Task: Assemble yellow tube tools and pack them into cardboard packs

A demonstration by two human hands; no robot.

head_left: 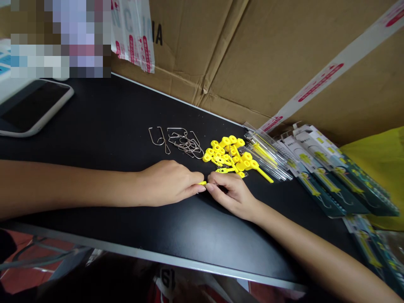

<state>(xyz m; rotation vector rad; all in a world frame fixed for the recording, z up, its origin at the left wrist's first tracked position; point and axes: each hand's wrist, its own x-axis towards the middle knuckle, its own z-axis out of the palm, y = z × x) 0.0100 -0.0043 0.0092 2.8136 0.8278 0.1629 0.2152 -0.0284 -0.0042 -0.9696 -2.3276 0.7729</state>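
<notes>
The left hand point(170, 183) pinches one small yellow plastic piece point(203, 183), its end pointing at the right hand point(232, 193), whose curled fingers' grip I cannot tell. Beyond: uncountably jumbled yellow parts point(236, 159), one loose bent-wire clip point(162, 138).

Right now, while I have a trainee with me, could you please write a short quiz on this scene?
1. What colour is the small piece pinched in the left hand?
2. True or false: in the picture, the phone lies left of the bent wires.
3. What stands behind the black table? (a) a glass jar; (b) brown cardboard; (c) a lamp.

Key: 1. Yellow. 2. True. 3. b.
</notes>
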